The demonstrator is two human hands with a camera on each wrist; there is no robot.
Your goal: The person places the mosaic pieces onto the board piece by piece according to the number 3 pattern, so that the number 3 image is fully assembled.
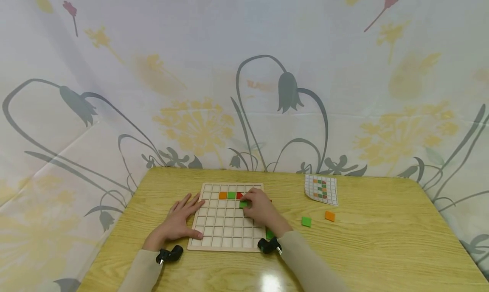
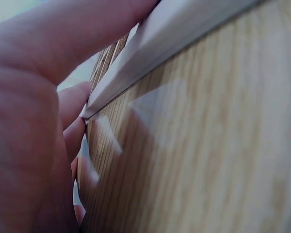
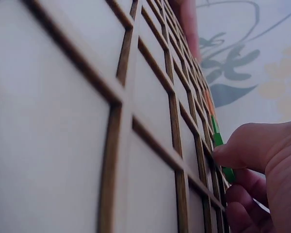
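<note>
Thin green square tile (image 1: 243, 205), pinched by the right hand (image 1: 262, 209) at the pale wooden grid board (image 1: 225, 249); orange, green, red square tiles (image 1: 231, 195) already seated, most visible cells (image 1: 228, 231) bare. Left hand (image 1: 178, 222) spread against the board's edge; loose square tiles (image 1: 306, 221) still left on the yellow wood-grain worktop (image 1: 382, 232).

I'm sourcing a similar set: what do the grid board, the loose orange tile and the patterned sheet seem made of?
Grid board: probably wood, pale and matte, its dividers brown-sided.
Loose orange tile: perhaps painted wood or plastic; its flat, even colour leaves this open.
Patterned sheet: likely paper, thin and printed, with a curving lower edge.
</note>
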